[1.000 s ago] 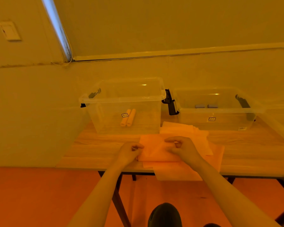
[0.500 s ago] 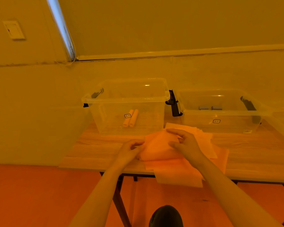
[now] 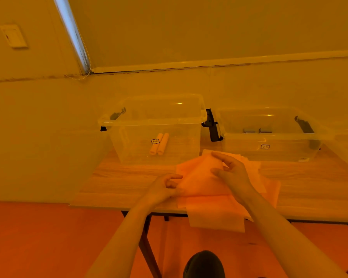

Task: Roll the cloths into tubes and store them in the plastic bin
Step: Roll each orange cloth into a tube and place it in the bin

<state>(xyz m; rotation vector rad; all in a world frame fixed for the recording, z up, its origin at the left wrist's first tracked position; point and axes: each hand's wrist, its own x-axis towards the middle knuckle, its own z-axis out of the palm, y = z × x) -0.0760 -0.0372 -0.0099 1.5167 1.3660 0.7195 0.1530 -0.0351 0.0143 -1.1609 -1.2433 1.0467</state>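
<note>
A pile of orange cloths lies on the wooden table, one sheet hanging over the front edge. The top cloth is lifted off the pile and bulges upward. My left hand pinches its left edge. My right hand grips its far right part, thumb and fingers closed on the fabric. Behind the pile stands a clear plastic bin with two rolled orange cloth tubes lying side by side inside.
A second clear bin stands to the right, with two grey rolls in it. Black latch handles sit between the bins. The wall is close behind. The floor below the table is orange.
The top cloth has been lifted from flat on the pile. My right hand rose and moved away from me with it, while my left hand stayed at the left edge.
</note>
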